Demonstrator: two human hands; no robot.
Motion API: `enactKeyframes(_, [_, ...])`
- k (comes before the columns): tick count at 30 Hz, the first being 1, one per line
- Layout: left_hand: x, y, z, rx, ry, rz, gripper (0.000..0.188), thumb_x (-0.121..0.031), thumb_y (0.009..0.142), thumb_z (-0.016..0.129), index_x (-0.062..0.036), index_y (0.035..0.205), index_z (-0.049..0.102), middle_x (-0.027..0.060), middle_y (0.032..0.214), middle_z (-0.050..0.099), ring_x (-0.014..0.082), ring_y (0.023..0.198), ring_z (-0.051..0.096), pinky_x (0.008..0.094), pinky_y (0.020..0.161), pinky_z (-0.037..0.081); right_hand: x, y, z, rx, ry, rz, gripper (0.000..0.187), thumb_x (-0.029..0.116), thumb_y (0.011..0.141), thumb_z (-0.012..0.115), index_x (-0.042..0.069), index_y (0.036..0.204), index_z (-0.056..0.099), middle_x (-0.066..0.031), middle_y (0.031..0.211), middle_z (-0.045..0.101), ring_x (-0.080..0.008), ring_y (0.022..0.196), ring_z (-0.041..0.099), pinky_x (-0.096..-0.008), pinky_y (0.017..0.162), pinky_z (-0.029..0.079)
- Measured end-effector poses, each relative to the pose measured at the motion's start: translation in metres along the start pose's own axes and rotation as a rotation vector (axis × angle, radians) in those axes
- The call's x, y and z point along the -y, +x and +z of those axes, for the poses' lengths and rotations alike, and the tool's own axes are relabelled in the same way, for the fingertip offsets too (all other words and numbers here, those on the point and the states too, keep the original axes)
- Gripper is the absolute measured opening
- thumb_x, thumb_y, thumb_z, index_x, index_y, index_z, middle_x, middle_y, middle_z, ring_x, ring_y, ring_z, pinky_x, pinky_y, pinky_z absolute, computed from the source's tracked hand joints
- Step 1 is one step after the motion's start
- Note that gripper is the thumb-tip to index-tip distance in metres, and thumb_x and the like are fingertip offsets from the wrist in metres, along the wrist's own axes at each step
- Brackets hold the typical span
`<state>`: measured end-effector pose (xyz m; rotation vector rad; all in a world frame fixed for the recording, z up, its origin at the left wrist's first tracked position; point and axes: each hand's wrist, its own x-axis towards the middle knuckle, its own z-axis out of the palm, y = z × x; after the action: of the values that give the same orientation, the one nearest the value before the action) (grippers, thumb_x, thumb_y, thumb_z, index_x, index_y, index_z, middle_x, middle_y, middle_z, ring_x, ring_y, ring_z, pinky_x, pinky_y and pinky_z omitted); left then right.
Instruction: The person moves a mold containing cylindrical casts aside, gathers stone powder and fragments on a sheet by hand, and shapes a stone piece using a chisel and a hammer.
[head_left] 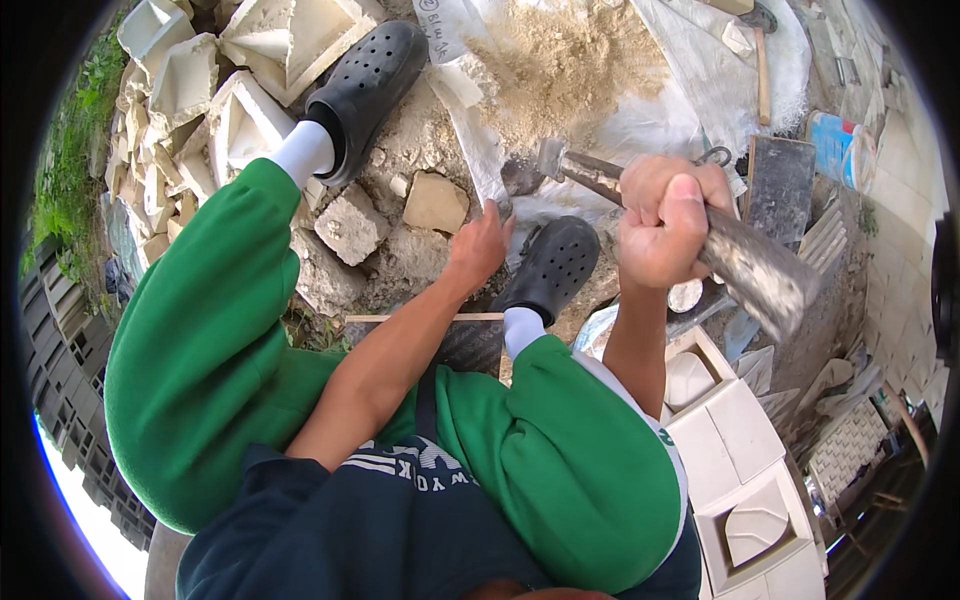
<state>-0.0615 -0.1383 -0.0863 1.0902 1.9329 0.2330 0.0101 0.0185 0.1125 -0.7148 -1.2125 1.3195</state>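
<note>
My right hand [665, 220] is wrapped round the middle of a hammer [755, 265], raised above the ground. Its thick, worn wooden handle slants toward me, and its small metal end points left. Lower down, between my feet, my left hand [478, 248] has its fingers closed around something small and greyish, mostly hidden, that I cannot make out. Just left of that hand lies a tan stone block [436, 202], with a rough, pale stone block [354, 226] beside it. Past the left fingertips, a white sheet [475, 150] runs up under a heap of sandy powder [565, 65].
Black clogs [375, 85] are on my feet, one on either side of my left hand. Broken pale blocks [180, 90] pile up at the far left. On the right stand a white-and-blue bucket [840, 150], a dark board [780, 185] and white molded tiles [735, 430]. Another hammer [764, 70] lies at the back right.
</note>
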Motion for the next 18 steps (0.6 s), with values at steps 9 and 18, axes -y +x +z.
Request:
enactKeyframes(9, [-0.001, 0.003, -0.003, 0.030, -0.009, -0.045, 0.041, -0.037, 0.097, 0.050, 0.0014, 0.106, 0.041, 0.0309, 0.074, 0.063, 0.0502, 0.073, 0.063, 0.0563, 0.064, 0.050, -0.018, 0.001, 0.000, 0.085, -0.093, 0.116, 0.023, 0.013, 0.089, 0.052, 0.005, 0.071, 0.041, -0.0019, 0.052, 0.045, -0.0069, 0.045, 0.033, -0.0249, 0.042, 0.028])
enactKeyframes(18, [-0.002, 0.004, -0.005, 0.043, -0.012, -0.045, 0.044, -0.040, 0.097, 0.049, 0.0028, 0.107, 0.042, 0.0319, 0.076, 0.063, 0.0506, 0.075, 0.063, 0.0567, 0.066, 0.050, -0.031, 0.001, -0.003, 0.083, -0.110, 0.066, 0.019, 0.010, 0.087, 0.047, 0.007, 0.070, 0.039, -0.0012, 0.054, 0.042, -0.0079, 0.045, 0.030, -0.0277, 0.044, 0.029])
